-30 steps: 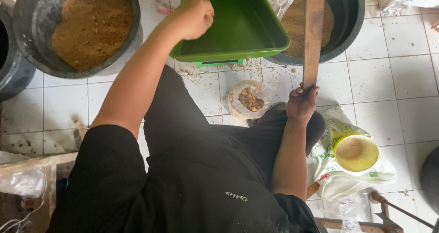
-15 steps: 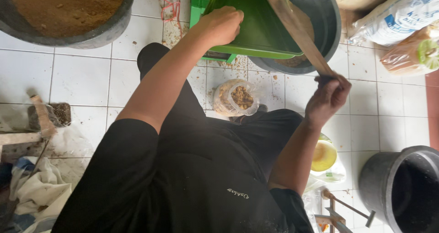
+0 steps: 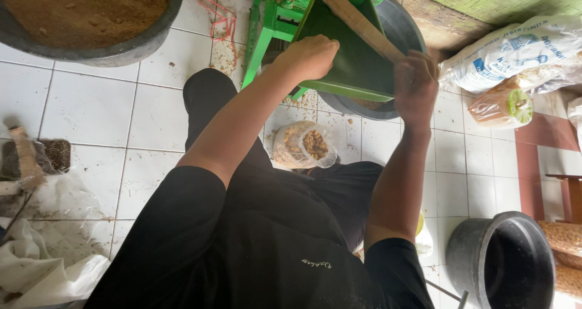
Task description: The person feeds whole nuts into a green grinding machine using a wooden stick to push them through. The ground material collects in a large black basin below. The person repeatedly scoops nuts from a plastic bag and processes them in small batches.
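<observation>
A wooden stick (image 3: 357,23) slants down across the green chute (image 3: 348,60) of a green machine (image 3: 285,6), and the right hand (image 3: 415,87) is wrapped shut around its lower end, while the left hand (image 3: 309,55) rests curled on the chute's near edge, fingers seemingly hooked over the rim, though the grip itself is hard to see. Under the chute sits a dark tub (image 3: 400,36) on the white tiled floor (image 3: 91,121), with a plastic bag of nuts (image 3: 303,145) just beside the person's knees. Farther out are a basin of brown meal (image 3: 85,18) at the upper left, printed sacks (image 3: 515,54) at the right and a black bucket (image 3: 503,260) at the lower right.
</observation>
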